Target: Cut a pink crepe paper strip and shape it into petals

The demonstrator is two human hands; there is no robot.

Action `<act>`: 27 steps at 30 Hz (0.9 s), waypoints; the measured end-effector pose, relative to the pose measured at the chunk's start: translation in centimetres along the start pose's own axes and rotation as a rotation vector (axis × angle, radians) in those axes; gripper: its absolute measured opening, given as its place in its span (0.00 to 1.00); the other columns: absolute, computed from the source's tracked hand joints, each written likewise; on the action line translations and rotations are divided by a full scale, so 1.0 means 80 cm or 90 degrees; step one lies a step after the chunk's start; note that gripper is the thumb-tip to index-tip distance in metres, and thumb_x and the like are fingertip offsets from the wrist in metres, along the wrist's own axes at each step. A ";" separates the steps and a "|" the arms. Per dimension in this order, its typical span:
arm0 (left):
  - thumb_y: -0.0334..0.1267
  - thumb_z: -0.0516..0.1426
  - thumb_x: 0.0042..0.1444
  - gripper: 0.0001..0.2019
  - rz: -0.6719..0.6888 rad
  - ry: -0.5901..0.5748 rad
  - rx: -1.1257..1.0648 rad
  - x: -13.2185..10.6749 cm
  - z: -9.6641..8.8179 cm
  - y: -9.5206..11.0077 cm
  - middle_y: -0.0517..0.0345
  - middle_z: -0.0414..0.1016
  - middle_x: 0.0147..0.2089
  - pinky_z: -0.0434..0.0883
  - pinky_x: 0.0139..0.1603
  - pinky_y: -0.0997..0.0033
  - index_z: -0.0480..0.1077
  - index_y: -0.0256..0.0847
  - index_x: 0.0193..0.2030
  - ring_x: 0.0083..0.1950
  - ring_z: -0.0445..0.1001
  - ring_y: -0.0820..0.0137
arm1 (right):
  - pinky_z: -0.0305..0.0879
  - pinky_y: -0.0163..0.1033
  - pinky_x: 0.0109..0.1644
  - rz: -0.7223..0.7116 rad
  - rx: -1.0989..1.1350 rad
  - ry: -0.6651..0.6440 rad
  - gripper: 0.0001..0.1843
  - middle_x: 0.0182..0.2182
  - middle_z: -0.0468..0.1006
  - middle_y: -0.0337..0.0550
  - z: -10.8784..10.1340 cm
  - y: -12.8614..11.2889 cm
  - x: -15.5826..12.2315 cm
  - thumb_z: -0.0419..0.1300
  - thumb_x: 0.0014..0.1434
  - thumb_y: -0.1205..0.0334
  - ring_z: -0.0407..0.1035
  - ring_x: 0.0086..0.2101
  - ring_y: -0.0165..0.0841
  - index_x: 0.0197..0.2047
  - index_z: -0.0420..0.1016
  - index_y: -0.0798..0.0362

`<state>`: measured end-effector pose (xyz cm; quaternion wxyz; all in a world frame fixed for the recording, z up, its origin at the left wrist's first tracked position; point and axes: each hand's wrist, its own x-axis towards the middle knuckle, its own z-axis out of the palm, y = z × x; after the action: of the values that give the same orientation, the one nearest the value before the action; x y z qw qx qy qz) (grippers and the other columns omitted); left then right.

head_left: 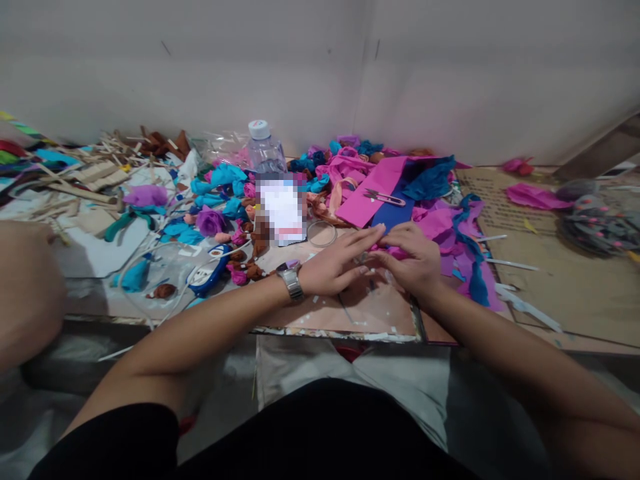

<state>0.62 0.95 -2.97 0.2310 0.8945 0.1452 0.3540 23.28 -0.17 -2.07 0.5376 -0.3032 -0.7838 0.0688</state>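
My left hand [333, 267], with a metal watch [291, 280] on its wrist, reaches over the table with its fingers stretched out and apart. Its fingertips meet my right hand [414, 260], whose fingers are curled and pinched together. A piece of pink crepe paper [397, 253] shows between the two hands, at the right fingers; how much of it is covered I cannot tell. Just beyond lie a blue sheet [393, 215] and a pink sheet [367, 193], with thread snips [384, 198] on top. Left of my fingers is a roll of clear tape [321, 233].
A plastic bottle [267, 153] stands behind a blurred, bright rectangular thing [283, 213]. Coloured crepe pieces, a blue-and-white power strip [207, 270], pliers [120, 225] and wood scraps [95, 177] crowd the left. Cardboard [540, 280] lies right. Another person's hand [30, 293] is at far left.
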 end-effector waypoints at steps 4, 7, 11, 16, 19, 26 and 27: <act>0.43 0.54 0.72 0.39 0.005 0.003 0.022 0.000 0.001 -0.002 0.42 0.52 0.81 0.59 0.79 0.42 0.40 0.49 0.83 0.80 0.56 0.51 | 0.72 0.47 0.40 -0.012 -0.022 -0.007 0.08 0.30 0.83 0.42 0.000 -0.003 0.003 0.74 0.59 0.54 0.74 0.35 0.40 0.38 0.83 0.47; 0.44 0.54 0.72 0.37 0.007 0.013 0.033 0.001 -0.001 0.000 0.42 0.54 0.80 0.61 0.77 0.42 0.43 0.50 0.82 0.80 0.57 0.51 | 0.72 0.46 0.40 -0.012 -0.028 -0.025 0.07 0.30 0.82 0.41 -0.001 -0.007 0.004 0.74 0.60 0.56 0.74 0.35 0.39 0.38 0.82 0.47; 0.43 0.51 0.74 0.26 -0.059 0.100 0.020 0.002 -0.007 0.010 0.42 0.70 0.70 0.70 0.69 0.48 0.60 0.48 0.76 0.70 0.70 0.56 | 0.72 0.46 0.42 -0.014 -0.038 -0.051 0.06 0.32 0.84 0.42 -0.002 -0.008 0.005 0.72 0.61 0.58 0.74 0.37 0.39 0.40 0.82 0.48; 0.43 0.57 0.71 0.13 -0.093 0.185 0.017 0.004 -0.011 0.018 0.47 0.82 0.54 0.75 0.55 0.60 0.77 0.41 0.56 0.53 0.79 0.63 | 0.71 0.47 0.43 -0.033 -0.064 -0.072 0.07 0.32 0.84 0.43 -0.003 -0.001 0.003 0.74 0.60 0.58 0.74 0.38 0.40 0.40 0.82 0.48; 0.42 0.59 0.71 0.11 -0.078 0.185 0.010 0.004 -0.009 0.017 0.47 0.84 0.49 0.75 0.56 0.61 0.80 0.40 0.50 0.52 0.81 0.64 | 0.70 0.47 0.43 -0.041 -0.062 -0.085 0.09 0.31 0.84 0.43 -0.003 0.003 0.001 0.73 0.61 0.53 0.74 0.37 0.40 0.38 0.82 0.48; 0.43 0.63 0.67 0.10 -0.084 0.172 -0.051 0.006 -0.011 0.012 0.48 0.86 0.45 0.78 0.51 0.64 0.83 0.41 0.46 0.48 0.83 0.65 | 0.69 0.47 0.42 -0.029 -0.038 -0.089 0.16 0.28 0.83 0.43 -0.002 0.001 0.003 0.72 0.61 0.45 0.74 0.35 0.40 0.33 0.81 0.49; 0.43 0.63 0.67 0.10 -0.084 0.166 -0.052 0.006 -0.012 0.012 0.48 0.86 0.45 0.78 0.51 0.64 0.83 0.41 0.47 0.48 0.83 0.65 | 0.69 0.47 0.41 -0.030 -0.035 -0.086 0.16 0.28 0.83 0.43 -0.002 0.000 0.004 0.73 0.60 0.45 0.74 0.35 0.40 0.32 0.81 0.49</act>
<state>0.41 0.63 -1.60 0.2692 0.8192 0.2182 0.4571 23.34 -0.05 -1.71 0.4764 -0.2940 -0.8268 0.0545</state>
